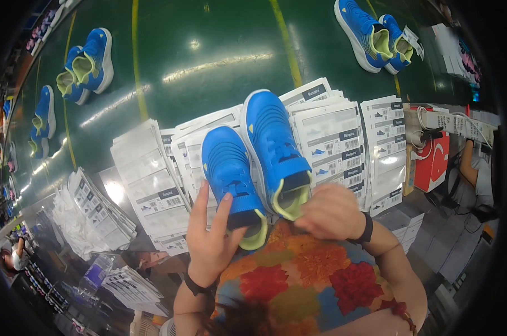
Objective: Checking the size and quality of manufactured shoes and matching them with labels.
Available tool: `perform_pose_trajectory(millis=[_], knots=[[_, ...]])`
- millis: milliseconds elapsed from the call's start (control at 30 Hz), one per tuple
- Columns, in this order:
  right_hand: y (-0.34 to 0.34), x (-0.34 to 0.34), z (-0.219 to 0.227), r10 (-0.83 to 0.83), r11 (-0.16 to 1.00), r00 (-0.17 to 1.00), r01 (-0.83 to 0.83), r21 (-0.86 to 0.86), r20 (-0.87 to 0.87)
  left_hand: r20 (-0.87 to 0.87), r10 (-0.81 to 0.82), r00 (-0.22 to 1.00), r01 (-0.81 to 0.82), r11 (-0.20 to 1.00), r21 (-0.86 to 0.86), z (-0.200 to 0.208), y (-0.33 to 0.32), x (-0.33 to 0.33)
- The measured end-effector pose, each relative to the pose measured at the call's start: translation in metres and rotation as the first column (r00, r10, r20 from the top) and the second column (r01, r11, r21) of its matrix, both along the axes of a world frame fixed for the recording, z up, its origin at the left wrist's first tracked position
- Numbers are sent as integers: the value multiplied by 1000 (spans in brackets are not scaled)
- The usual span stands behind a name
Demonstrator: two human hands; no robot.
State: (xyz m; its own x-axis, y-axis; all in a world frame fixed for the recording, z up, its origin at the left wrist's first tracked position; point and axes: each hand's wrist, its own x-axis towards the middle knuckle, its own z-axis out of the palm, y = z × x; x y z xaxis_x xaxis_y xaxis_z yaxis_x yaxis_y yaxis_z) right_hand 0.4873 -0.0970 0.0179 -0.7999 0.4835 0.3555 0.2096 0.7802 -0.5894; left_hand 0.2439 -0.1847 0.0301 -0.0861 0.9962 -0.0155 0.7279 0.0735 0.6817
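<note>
A pair of blue sneakers with yellow-green linings lies in front of me, toes pointing away: the left sneaker and the right sneaker, which has a strap across it. My left hand grips the left sneaker near its heel, fingers along the outer side and over the top, thumb at the collar. Beside the heel of the right sneaker, my right hand is closed, its fingers curled and slightly blurred. What those fingers hold, if anything, is hidden. Under the sneakers are stacks of printed label sheets.
More blue sneakers stand on the green table with yellow lines: a pair and another at left, and a tagged pair at far right. A red box and white cables are at right. Paper sheets lie at left.
</note>
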Motion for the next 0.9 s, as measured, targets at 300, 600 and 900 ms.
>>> perform_pose_trajectory(millis=[300,600,900], knots=[[85,-47,13,-75,991,996,81,109,-53,-90,-259,962,274,909,313,26,71,-27],[139,-69,26,-108,398,990,124,-909,87,448,141,883,-41,973,-225,38,122,-39],[116,-68,31,-236,577,963,247,-778,131,424,239,874,-141,958,-248,40,119,-28]])
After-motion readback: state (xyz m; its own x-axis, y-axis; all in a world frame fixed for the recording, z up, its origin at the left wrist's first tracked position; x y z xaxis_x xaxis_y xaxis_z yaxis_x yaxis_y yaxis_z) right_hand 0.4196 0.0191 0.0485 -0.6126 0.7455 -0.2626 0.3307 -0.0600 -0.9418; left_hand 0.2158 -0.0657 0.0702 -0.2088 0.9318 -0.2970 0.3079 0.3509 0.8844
